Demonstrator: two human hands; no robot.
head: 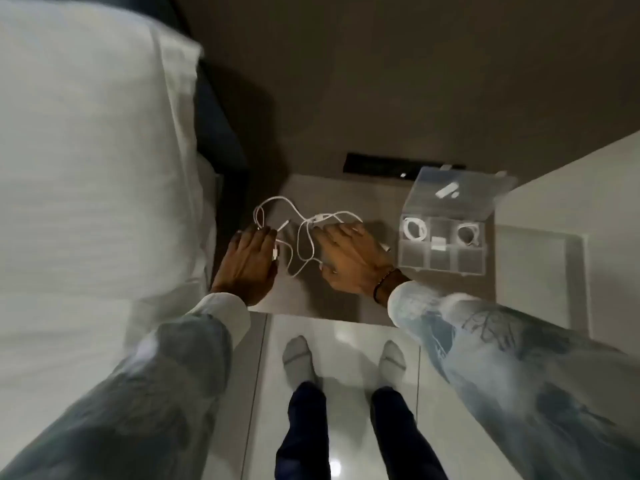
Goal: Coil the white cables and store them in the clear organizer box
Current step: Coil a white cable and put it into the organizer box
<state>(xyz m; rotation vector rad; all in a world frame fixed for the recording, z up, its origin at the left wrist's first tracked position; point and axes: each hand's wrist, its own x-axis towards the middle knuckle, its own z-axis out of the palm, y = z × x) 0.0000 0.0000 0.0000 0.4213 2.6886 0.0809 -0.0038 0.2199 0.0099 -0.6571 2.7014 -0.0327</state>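
A loose tangle of white cable (298, 233) lies on the small grey table (311, 289) between my hands. My left hand (247, 263) rests palm down on the tangle's left end, with a white plug (275, 254) pinched at its thumb side. Palm down as well, my right hand (349, 259) covers the right part of the tangle with flat, spread fingers. To the right stands the clear organizer box (441, 263), its lid (460, 195) raised. One coiled white cable (415, 229) sits in its back left compartment and another (468, 233) in the back right one.
A small white adapter (438, 243) lies in the box's middle compartment. A bed with white bedding (86, 168) lies close on the left. A white ledge (540, 265) sits right of the box. A black strip (381, 166) runs behind the table. My socked feet (298, 355) stand on glossy floor tiles.
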